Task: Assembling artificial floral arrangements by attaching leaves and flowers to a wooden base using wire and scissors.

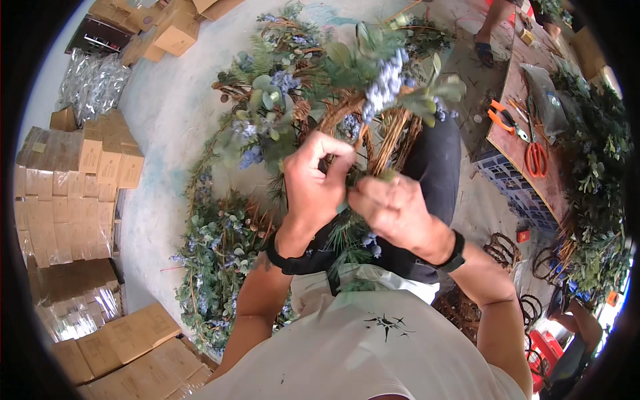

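Two bare hands work at the near end of a twig wreath point(395, 137), which stands in front of the seated-looking person's body, beside a dark-trousered leg point(437, 170). The left hand point(313, 177) has its thumb and forefinger bent toward each other at the brown stems; whether anything lies between their tips cannot be told. The right hand point(399, 210), blurred, has its fingers curled at the base of the twigs; what they grip, if anything, cannot be told. A blue-violet berry cluster point(385, 87) and green leaves trim the wreath above the hands, and a pine sprig point(350, 245) hangs between the forearms. Each wrist bears a black band, and the torso wears a white shirt point(333, 343) with a dark star-like print. To the left, leafy greenery with blue berries point(220, 267) lies on the pale floor point(153, 167); beyond it are stacked cardboard boxes point(67, 200) and silvery plastic packaging point(93, 83). To the right, a reddish-brown worktop point(497, 133) carries orange-handled pliers point(508, 121) and red-handled scissors point(535, 159), with further foliage point(593, 147) along its far side; another person's hand point(485, 52) shows near the upper edge
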`<action>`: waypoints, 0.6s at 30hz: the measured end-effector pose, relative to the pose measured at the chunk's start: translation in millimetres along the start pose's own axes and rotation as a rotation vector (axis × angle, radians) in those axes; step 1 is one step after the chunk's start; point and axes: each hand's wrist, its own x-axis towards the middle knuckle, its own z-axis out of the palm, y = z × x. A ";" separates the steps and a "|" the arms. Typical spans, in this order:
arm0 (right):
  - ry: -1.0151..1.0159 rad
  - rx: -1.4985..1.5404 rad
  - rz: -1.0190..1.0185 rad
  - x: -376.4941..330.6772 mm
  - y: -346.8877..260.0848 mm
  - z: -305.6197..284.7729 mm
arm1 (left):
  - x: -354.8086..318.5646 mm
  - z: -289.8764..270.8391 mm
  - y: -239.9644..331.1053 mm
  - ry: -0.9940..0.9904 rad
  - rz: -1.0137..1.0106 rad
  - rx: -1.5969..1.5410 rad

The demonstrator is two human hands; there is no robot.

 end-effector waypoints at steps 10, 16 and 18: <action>0.173 0.075 0.416 -72.2 -52.4 57.3 | -29.4 -12.8 -15.6 -0.087 0.104 0.114; -0.192 0.313 0.597 -47.3 -52.9 -5.3 | -30.9 -9.8 -18.1 -0.217 0.150 0.168; -0.288 -0.139 0.388 -12.1 -42.6 -44.9 | -31.0 -9.3 -8.7 -0.213 0.126 0.189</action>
